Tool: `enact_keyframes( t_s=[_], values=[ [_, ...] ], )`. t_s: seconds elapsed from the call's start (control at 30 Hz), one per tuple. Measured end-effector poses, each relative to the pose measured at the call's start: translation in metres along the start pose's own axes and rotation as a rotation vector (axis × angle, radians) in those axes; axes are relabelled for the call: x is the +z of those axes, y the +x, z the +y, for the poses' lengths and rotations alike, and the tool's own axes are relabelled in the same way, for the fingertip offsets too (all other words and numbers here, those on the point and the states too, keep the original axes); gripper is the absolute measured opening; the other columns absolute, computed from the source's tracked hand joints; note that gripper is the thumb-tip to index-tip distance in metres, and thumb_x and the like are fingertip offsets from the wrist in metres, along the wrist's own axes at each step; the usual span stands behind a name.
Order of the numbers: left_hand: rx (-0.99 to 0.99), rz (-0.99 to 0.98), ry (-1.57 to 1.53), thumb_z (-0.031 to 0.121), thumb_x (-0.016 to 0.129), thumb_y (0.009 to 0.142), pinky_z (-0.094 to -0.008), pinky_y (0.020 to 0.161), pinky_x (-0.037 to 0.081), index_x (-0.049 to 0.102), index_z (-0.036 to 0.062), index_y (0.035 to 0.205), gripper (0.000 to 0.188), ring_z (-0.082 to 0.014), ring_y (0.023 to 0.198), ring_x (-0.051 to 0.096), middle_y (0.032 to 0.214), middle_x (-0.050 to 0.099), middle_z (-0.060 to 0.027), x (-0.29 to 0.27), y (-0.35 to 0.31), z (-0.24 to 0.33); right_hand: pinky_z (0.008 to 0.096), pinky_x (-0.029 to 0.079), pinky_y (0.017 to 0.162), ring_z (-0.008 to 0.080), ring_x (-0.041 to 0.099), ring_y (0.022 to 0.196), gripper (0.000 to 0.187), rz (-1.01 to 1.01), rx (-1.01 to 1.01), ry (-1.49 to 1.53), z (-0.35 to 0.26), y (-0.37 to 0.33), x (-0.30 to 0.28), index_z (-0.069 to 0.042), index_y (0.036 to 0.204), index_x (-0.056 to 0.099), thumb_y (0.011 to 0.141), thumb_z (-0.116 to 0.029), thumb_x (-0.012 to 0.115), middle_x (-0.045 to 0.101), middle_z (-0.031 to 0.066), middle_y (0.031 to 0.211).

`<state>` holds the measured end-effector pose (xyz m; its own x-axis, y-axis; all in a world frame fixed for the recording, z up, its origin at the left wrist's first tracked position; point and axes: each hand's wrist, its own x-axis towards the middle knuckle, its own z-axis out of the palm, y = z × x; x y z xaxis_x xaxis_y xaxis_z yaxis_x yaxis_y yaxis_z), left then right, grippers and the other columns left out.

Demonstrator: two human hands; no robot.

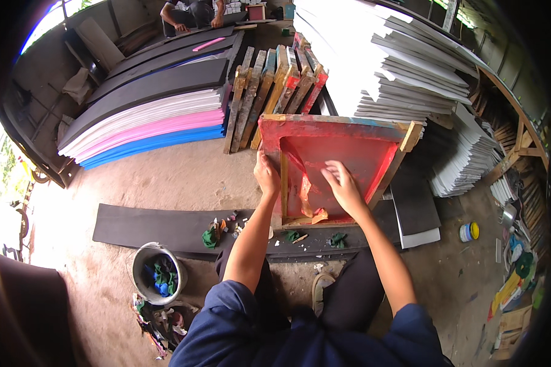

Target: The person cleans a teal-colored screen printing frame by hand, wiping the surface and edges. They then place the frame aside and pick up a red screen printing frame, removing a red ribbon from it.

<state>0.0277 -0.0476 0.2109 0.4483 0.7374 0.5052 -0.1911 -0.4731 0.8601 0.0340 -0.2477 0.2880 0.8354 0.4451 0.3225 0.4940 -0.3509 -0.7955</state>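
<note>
A wooden screen-printing frame stands tilted in front of me, its wood and mesh stained red. My left hand is closed around its left side. Before the mesh is my right hand, slightly blurred, its fingers loosely bent and apart with nothing visible in them. A loose strip of reddish tape hangs inside the frame's left side, peeled away from it. Crumpled orange-tan tape lies at the bottom inner edge. Under the frame is a long dark foam sheet with green rags and scraps on it.
Several more frames lean in a row beyond. Stacked foam sheets lie left, white sheet stacks right. A grey bucket of rags stands near my left leg, a yellow-topped can at right. Another person crouches far off.
</note>
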Motion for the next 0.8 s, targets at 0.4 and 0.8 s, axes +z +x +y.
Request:
enact_keyframes(
  t_s=[0.4,0.8],
  values=[
    [0.106,0.031,-0.271,0.035,0.044,0.090,-0.0321,0.060,0.043,0.040,0.0050,0.116,0.039,-0.0212,0.066,0.057,0.083,0.059,-0.0117,-0.013,0.047,0.090,0.0426,0.046,0.063,0.0402,0.058,0.076,0.034,0.068,-0.057,-0.109,-0.030,0.049,0.064,-0.002,0.089,0.053,0.086,-0.036,0.050,0.059,0.0241,0.076],
    [0.024,0.252,0.050,0.028,0.042,0.086,-0.0377,0.046,0.032,0.050,-0.0028,0.063,0.039,-0.0210,0.043,0.038,0.047,0.043,-0.0141,0.027,0.077,0.093,0.0451,0.046,0.053,0.0386,0.057,0.059,0.026,0.215,-0.155,-0.209,-0.042,0.053,0.063,-0.005,0.077,0.057,0.087,-0.026,0.046,0.056,0.0204,0.060]
  ],
)
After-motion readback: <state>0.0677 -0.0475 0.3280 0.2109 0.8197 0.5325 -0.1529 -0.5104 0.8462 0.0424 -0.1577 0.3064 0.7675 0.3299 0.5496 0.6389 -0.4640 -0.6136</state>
